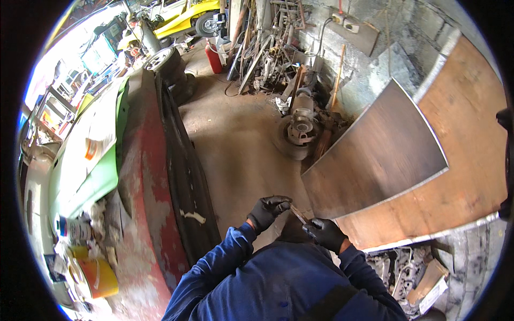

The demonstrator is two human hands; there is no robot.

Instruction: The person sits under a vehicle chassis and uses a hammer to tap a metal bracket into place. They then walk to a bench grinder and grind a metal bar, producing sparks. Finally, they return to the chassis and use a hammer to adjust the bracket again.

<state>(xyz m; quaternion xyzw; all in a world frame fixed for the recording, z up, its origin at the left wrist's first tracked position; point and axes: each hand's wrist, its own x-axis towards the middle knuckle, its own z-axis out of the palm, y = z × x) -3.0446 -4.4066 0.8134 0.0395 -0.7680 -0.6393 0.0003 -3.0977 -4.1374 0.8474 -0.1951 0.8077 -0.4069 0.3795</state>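
In front of my chest, both hands wear black gloves and hold one slim, narrow object (298, 213). It looks brownish-grey and partly light; its exact kind is too small to make out. My left hand (269, 212) is closed, with fingertips pinching the object's upper left end. Wrapped round its lower right end, my right hand (325, 233) is closed too. The fingers hide both ends. To my left lies a worn red and grey car body panel (152, 187), with bare filler patches. Neither hand touches it.
Cans, including a yellow tub (99, 278), and a green sheet (107, 179) lie on the car at left. A dark panel (383, 155) leans against a brown board (471, 139) at right. Ahead are a wheel hub part (302, 125), scrap metal and a red cylinder (213, 58).
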